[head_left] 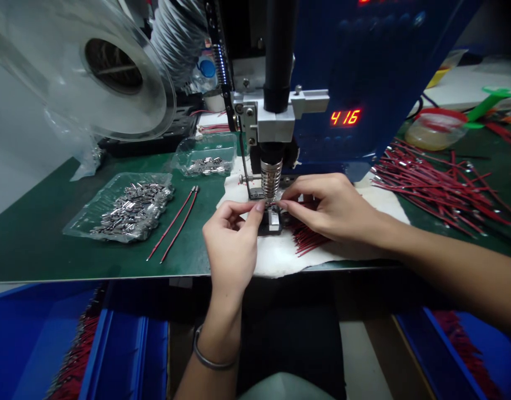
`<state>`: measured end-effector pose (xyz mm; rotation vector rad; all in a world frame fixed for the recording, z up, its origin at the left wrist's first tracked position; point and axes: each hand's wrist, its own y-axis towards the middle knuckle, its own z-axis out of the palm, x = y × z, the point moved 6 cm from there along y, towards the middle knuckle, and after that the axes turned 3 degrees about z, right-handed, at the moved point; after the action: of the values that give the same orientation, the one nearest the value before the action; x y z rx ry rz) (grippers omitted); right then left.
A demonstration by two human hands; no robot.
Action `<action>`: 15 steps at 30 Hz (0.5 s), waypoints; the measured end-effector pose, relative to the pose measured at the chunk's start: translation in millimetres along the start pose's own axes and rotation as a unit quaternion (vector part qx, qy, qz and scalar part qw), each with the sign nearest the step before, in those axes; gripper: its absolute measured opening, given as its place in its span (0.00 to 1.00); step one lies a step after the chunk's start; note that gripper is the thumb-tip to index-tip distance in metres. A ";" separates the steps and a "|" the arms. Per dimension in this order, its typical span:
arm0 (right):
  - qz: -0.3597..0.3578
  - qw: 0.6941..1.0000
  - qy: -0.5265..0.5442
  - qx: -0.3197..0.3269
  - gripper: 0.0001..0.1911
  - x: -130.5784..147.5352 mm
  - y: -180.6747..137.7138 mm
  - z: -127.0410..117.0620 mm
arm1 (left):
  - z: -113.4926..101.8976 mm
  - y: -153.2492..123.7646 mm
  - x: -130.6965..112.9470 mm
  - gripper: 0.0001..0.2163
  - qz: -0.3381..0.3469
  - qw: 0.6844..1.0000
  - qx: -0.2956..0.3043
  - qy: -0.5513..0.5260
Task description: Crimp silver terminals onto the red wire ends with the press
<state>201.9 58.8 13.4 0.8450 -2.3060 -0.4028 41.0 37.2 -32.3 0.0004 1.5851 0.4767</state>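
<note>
My left hand (232, 241) and my right hand (328, 205) meet under the machine's spring-tipped head (271, 178), fingers pinched together. Between the fingertips shows a short bit of thin red wire (275, 204), held over the small metal die block (273, 219). A bunch of red wires (307, 239) lies on the white cloth (280, 258) under my right palm. On my left wrist sits a metal bracelet (207, 358).
A clear tray of small metal terminals (128, 208) and two loose red wires (178, 222) lie at left on the green mat (38, 239). A second tray (207, 164) stands behind. A pile of red wires (438, 186) lies right. The blue machine's display (345, 117) reads 416. Blue bins (72, 339) sit below.
</note>
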 end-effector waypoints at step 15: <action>-0.074 0.997 -0.026 -0.016 0.07 2.9 -1.9 -2.4 | -0.2 0.0 -0.6 0.07 0.016 1.000 0.006 0.001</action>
<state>202.6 55.3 15.7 1.0044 -2.2862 -0.5310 40.9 36.9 -31.7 0.0338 1.5926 0.4919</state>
